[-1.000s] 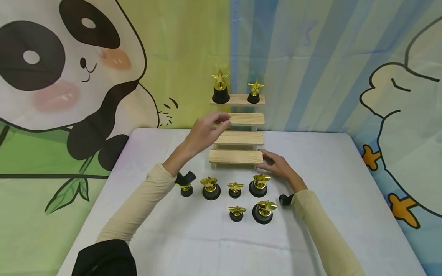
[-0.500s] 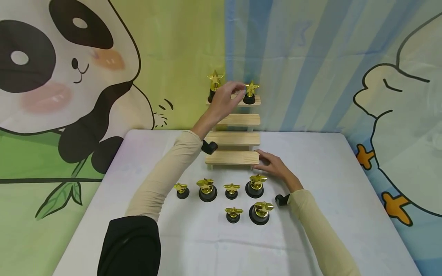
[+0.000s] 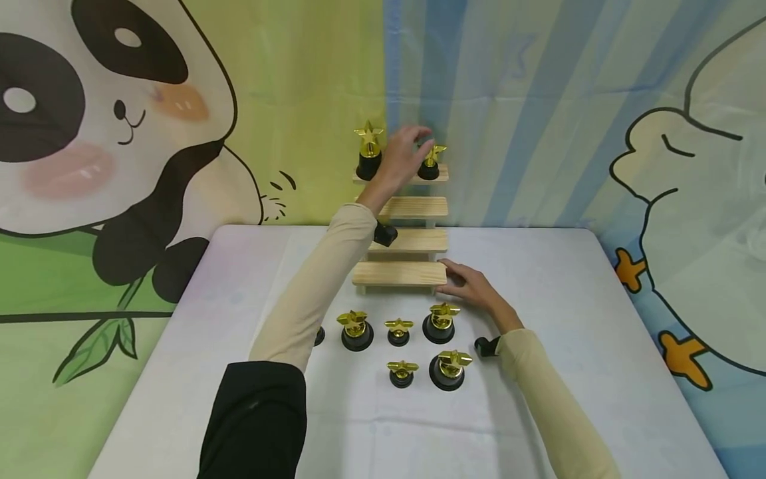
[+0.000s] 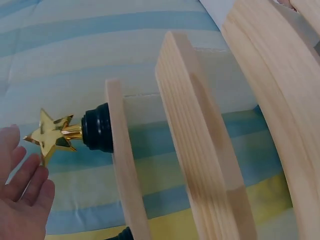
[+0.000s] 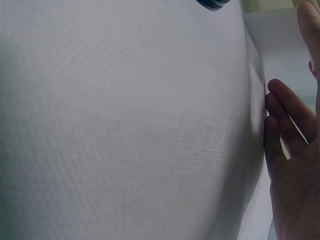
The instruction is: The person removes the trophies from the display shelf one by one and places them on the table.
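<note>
On the top step of a wooden stepped stand (image 3: pixel 399 273) are two gold star trophies with black bases, a larger trophy (image 3: pixel 370 152) at left and a smaller trophy (image 3: pixel 429 166) at right. My left hand (image 3: pixel 402 154) is raised at the smaller one, partly covering it in the head view. In the left wrist view, the loosely bent fingers (image 4: pixel 31 186) are right by its gold star (image 4: pixel 50 135), not wrapped round it. At the right end of the lowest step, my right hand (image 3: pixel 473 285) rests against the stand with its fingers extended.
Several more star trophies stand on the white table (image 3: pixel 509 426) before the stand, including a large trophy (image 3: pixel 447 371) and a small trophy (image 3: pixel 401 374) nearest me. My left sleeve partly hides another trophy (image 3: pixel 320 336). A patterned cloth backdrop (image 3: pixel 311 100) rises behind the table.
My left hand has risen from beside the middle steps up to the top step and rightward to the smaller trophy. The right hand has stayed at the lowest step. The view has shifted slightly.
</note>
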